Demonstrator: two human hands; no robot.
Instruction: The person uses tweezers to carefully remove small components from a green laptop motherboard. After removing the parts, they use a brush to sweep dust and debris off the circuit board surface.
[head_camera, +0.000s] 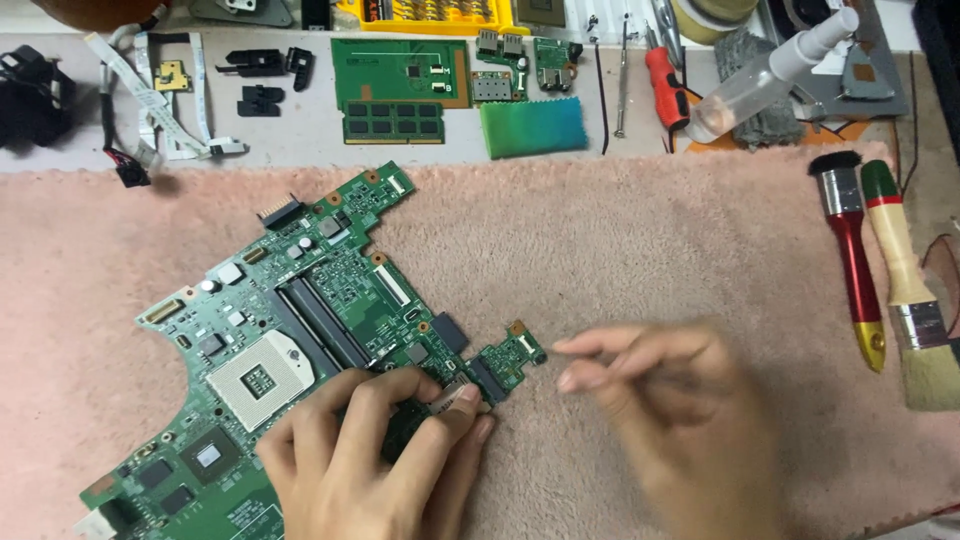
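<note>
A green laptop motherboard (300, 320) lies tilted on a pink fuzzy mat (620, 240), with a silver square processor socket (258, 380) near its middle. My left hand (370, 460) rests on the board's lower right part, thumb and fingers pressing near a small connector by the edge. My right hand (670, 400) hovers over the mat just right of the board, blurred by motion, fingers pointing left toward the board's small right tab (510, 355). It holds nothing that I can see.
Two brushes (880, 270) lie on the mat's right side. Behind the mat on the white table are smaller circuit boards (400, 75), memory sticks (394, 122), a green cloth (533, 126), a red-handled screwdriver (667, 85), a spray bottle (770, 70), ribbon cables (150, 95) and black plastic parts (262, 80).
</note>
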